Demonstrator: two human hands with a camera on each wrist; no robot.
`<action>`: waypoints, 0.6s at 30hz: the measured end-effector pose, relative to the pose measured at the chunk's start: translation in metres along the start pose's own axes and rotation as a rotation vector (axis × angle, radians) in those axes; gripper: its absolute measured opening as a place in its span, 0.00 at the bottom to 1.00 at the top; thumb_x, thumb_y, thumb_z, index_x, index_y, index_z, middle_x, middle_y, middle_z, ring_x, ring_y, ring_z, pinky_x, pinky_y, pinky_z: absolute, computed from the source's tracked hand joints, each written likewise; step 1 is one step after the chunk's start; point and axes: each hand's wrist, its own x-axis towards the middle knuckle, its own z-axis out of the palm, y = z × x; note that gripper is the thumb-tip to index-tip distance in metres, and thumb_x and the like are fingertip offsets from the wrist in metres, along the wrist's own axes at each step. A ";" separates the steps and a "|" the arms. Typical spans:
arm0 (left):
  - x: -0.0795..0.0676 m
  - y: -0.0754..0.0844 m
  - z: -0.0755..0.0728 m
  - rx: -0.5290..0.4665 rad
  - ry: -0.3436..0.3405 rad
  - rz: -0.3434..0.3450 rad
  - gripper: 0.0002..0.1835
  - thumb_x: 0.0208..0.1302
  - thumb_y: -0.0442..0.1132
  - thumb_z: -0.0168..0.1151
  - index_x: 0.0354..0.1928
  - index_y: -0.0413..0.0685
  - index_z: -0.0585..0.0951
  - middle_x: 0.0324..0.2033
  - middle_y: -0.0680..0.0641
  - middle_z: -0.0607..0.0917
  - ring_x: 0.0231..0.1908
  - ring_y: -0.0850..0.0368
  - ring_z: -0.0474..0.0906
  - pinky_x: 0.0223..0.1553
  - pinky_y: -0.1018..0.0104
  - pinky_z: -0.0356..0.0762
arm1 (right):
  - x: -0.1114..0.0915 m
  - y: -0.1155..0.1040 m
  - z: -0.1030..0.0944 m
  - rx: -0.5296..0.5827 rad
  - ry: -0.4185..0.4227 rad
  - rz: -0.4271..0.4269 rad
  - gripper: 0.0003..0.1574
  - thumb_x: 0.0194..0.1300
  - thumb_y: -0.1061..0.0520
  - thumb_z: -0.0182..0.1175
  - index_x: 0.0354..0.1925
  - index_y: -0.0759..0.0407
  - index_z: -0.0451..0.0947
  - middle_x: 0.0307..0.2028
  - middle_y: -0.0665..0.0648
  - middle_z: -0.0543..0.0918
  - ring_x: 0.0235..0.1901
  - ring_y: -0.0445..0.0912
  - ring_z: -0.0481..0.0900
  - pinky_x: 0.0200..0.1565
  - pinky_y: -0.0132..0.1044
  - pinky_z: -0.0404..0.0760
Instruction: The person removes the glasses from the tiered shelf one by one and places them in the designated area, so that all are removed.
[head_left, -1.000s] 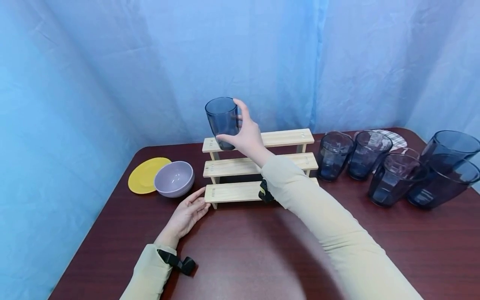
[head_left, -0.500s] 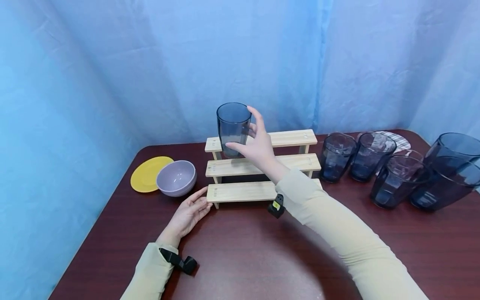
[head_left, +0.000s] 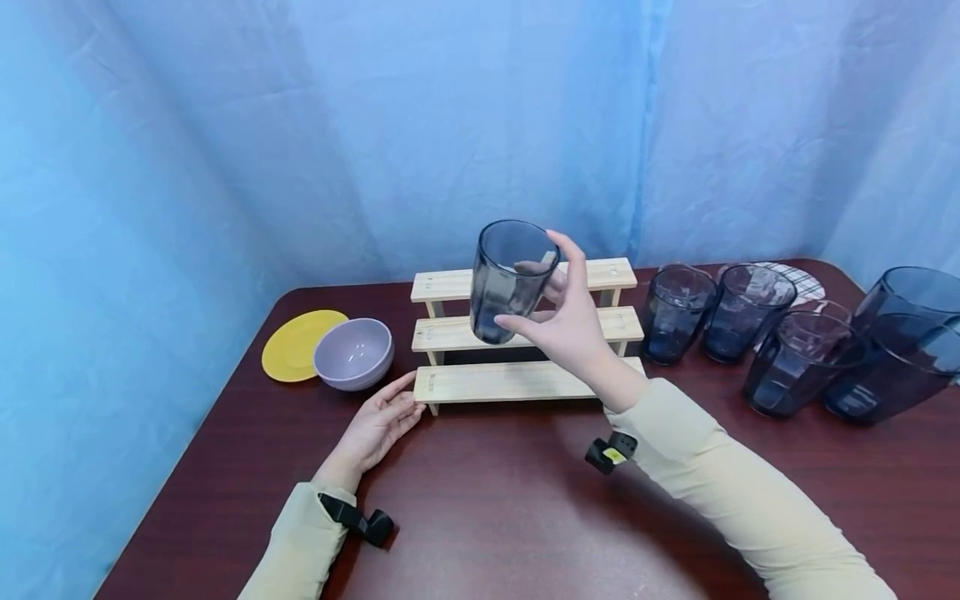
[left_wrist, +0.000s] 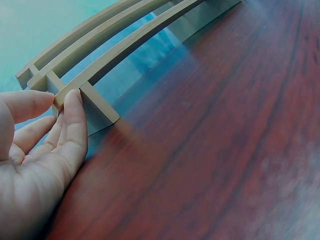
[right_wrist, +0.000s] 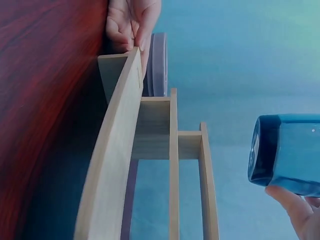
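My right hand (head_left: 573,325) grips a blue-tinted drinking glass (head_left: 504,292), thumb on the near side and fingers behind the glass. It hangs upright, slightly tilted, in front of the three-tier wooden shelf rack (head_left: 495,382). In the right wrist view the glass (right_wrist: 297,152) is apart from the rack's boards. My left hand (head_left: 375,433) is at the left end of the lowest board. Seen from the left wrist, the thumb and fingers of that hand (left_wrist: 47,145) pinch the end of the board (left_wrist: 100,62).
A lilac bowl (head_left: 353,354) stands left of the rack, beside a yellow plate (head_left: 292,347). Several more blue-tinted glasses (head_left: 675,317) stand on the right of the dark red table (head_left: 480,500), with a checked white plate or mat (head_left: 801,282) behind. A blue curtain (head_left: 375,125) hangs at the back.
My right hand has brought the glass to the right, lower and nearer, from over the top tier's left end to in front of the upper tiers. The left hand has stayed at the board's end.
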 end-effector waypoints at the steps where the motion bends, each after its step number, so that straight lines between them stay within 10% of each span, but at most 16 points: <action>1: 0.000 0.000 0.000 0.003 0.003 -0.002 0.31 0.72 0.26 0.41 0.73 0.38 0.47 0.37 0.54 0.75 0.37 0.67 0.79 0.47 0.76 0.77 | -0.003 -0.001 -0.003 0.009 -0.005 0.009 0.64 0.48 0.73 0.69 0.70 0.43 0.42 0.58 0.62 0.73 0.52 0.51 0.77 0.40 0.36 0.84; 10: 0.001 -0.001 0.000 0.022 0.027 -0.004 0.30 0.72 0.26 0.39 0.73 0.38 0.47 0.39 0.54 0.73 0.38 0.68 0.78 0.46 0.77 0.76 | -0.034 -0.002 -0.032 0.050 -0.029 -0.018 0.67 0.43 0.82 0.63 0.70 0.51 0.40 0.58 0.67 0.69 0.50 0.42 0.76 0.38 0.36 0.85; 18: 0.000 -0.001 0.000 0.019 0.021 -0.003 0.30 0.72 0.26 0.39 0.73 0.38 0.46 0.38 0.54 0.73 0.38 0.67 0.78 0.46 0.77 0.76 | -0.058 -0.001 -0.061 -0.136 -0.002 -0.006 0.68 0.40 0.81 0.67 0.70 0.51 0.42 0.52 0.58 0.74 0.44 0.33 0.79 0.38 0.28 0.83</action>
